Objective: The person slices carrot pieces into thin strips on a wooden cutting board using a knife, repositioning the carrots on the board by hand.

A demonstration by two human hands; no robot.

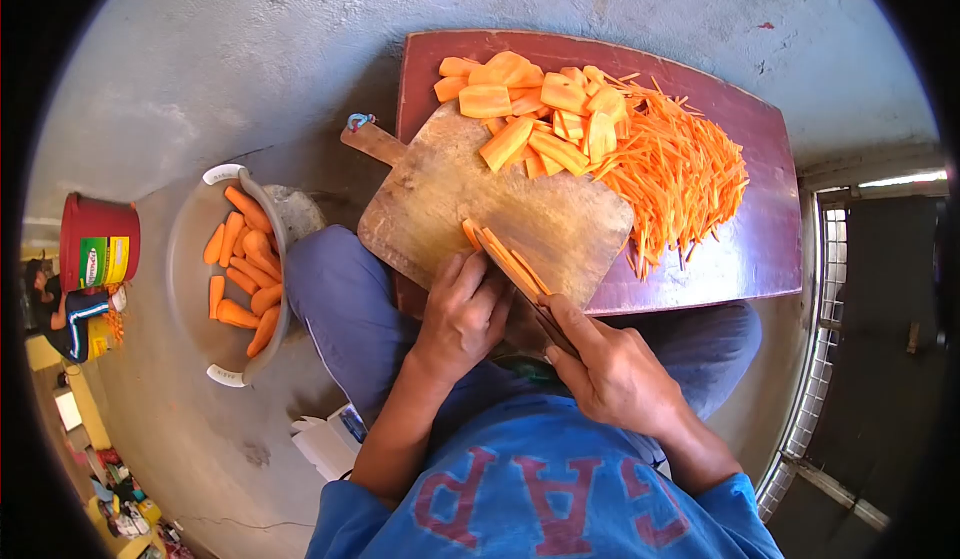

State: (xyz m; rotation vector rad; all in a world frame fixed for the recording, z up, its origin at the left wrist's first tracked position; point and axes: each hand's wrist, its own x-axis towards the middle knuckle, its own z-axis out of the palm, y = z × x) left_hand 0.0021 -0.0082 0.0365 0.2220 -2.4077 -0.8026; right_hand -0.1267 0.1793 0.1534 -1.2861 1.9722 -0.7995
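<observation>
My right hand [628,371] is wrapped round the handle of a knife [520,281], its blade slanting up and left over the front of the wooden cutting board [430,184]. My left hand [462,319] has its fingers curled beside the blade, pressing on carrot slices [468,229] that are partly hidden beneath it. Thin orange strips lie along the blade. At the board's far edge sits a pile of wide, flat carrot pieces [510,79]. To its right, a large heap of carrot matchsticks [690,174] spreads over the dark red table [745,259].
A grey basin [180,289] holding several peeled whole carrots [258,249] stands on the floor at left. Farther left are a red bucket [75,239] and another person [85,307]. A wall [300,59] rises behind the table; a dark door [885,309] is at right.
</observation>
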